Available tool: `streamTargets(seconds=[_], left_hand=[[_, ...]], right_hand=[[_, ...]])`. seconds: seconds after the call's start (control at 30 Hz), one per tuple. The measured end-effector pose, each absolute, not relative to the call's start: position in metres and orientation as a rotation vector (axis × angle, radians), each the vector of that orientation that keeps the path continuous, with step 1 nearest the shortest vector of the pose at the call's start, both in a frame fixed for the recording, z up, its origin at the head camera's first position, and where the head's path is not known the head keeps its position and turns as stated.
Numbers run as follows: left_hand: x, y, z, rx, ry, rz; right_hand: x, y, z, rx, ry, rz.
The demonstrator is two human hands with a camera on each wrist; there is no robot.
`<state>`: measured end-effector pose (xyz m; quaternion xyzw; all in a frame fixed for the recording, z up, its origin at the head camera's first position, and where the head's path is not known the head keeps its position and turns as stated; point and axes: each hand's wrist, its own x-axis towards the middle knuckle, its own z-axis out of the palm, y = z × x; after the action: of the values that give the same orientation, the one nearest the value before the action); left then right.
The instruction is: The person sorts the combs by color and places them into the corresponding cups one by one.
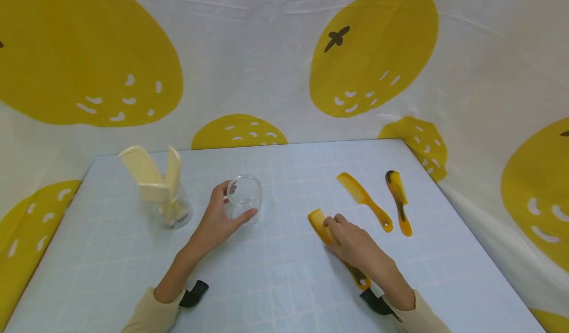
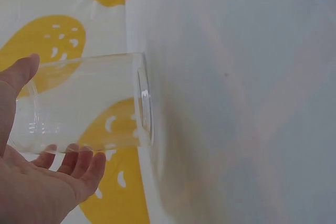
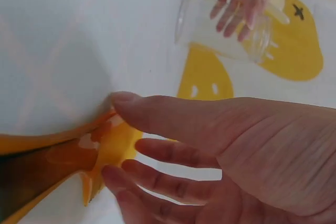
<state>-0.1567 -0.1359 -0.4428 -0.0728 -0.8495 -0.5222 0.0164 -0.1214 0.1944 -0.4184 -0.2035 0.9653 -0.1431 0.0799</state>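
My left hand (image 1: 218,219) holds a clear glass cup (image 1: 245,187), thumb on the near side and fingers round the far left side. The cup is upright, its base close to the table; whether it touches is hard to tell. In the left wrist view the glass cup (image 2: 89,103) has nothing inside. My right hand (image 1: 357,246) pinches a yellow-and-dark comb (image 1: 317,219) between thumb and fingers, near the base of its teeth. The hand covers the comb's middle. In the right wrist view the comb (image 3: 68,153) shows its dark-streaked handle.
Right of my right hand lie a yellow comb (image 1: 366,202) and a yellow-and-black comb (image 1: 398,199). At the left stands a clear glass (image 1: 184,207) with several cream-coloured combs or brushes (image 1: 153,175). A fruit-print cloth (image 1: 240,61) hangs behind the table (image 1: 275,293).
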Motion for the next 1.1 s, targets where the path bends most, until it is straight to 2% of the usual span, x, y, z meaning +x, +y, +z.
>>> streamTargets(seconds=[0.4, 0.77, 1.1], left_hand=[[-0.1566, -0.1354, -0.4443, -0.186, -2.65, -1.631], [-0.1566, -0.1346, -0.4442, -0.15, -2.657, -1.653], [-0.1567, -0.1358, -0.4453, -0.16, -2.636, -1.668]], right_hand=[[-0.1186, 0.1965, -0.4157, -0.752, 2.85, -0.452], [-0.1144, 0.1914, -0.4107, -0.641, 2.818, -0.34], [-0.1154, 0.1885, -0.4162, -0.782, 2.865, -0.361]])
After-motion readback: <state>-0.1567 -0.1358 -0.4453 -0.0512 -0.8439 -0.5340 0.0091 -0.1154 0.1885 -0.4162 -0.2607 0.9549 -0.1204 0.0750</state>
